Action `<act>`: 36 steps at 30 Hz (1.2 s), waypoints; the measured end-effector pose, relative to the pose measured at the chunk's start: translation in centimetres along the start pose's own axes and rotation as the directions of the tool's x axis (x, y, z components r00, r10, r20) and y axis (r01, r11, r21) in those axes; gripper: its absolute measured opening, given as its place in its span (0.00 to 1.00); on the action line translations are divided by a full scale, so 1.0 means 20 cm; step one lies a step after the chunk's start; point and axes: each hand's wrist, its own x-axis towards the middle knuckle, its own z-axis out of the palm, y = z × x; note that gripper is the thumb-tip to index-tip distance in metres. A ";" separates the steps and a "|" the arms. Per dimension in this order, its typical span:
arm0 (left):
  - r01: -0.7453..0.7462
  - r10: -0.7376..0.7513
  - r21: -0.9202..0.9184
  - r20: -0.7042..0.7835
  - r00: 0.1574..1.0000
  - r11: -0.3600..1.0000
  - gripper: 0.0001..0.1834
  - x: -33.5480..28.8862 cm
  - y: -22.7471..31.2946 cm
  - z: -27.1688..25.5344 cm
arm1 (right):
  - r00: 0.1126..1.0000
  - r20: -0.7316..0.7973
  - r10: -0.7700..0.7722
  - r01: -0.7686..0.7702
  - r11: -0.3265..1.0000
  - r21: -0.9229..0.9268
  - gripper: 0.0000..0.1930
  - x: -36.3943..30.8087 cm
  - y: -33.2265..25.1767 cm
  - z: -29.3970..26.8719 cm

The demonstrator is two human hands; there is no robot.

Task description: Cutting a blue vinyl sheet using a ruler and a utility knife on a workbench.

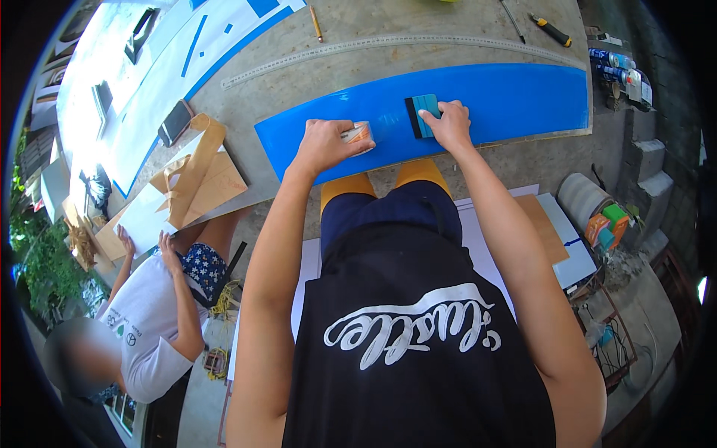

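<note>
A long blue sheet (515, 93) with a glossy surface lies across the table in front of me. My left hand (325, 143) is closed around a roll of tape (360, 137) with white and orange on it, resting at the sheet's left part. Toward the middle of the sheet, my right hand (450, 123) grips a teal squeegee (427, 107) with a black edge strip. The squeegee appears to lie against the blue surface. The fingers of my right hand partly cover its right side.
Beyond the sheet lie a long ruler (403, 40), a pencil (317, 25), a screwdriver (514, 21) and a yellow-black cutter (551, 30). Spray cans (614, 67) stand at the right. A phone (175, 122) rests left, near another person (160, 321) holding a white board (142, 216).
</note>
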 end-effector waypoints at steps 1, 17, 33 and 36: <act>-0.006 0.005 -0.048 -0.024 1.000 0.999 0.29 -0.02 -0.03 0.01 | 1.000 0.001 -0.004 0.004 1.000 0.001 0.23 0.00 0.00 0.01; 0.039 -0.045 -0.287 -0.015 0.999 0.957 0.31 -0.02 -0.13 0.07 | 0.996 -0.070 -0.048 0.047 0.999 -0.018 0.22 -0.05 -0.08 0.06; -0.150 0.131 -0.186 -0.112 0.985 0.971 0.28 -0.01 -0.12 0.07 | 0.999 0.000 -0.039 0.039 0.999 -0.011 0.24 -0.10 -0.25 0.14; -0.230 0.207 -0.113 -0.180 0.962 0.967 0.28 -0.05 -0.16 0.05 | 0.995 -0.081 -0.065 0.064 0.998 -0.004 0.24 -0.10 -0.22 0.20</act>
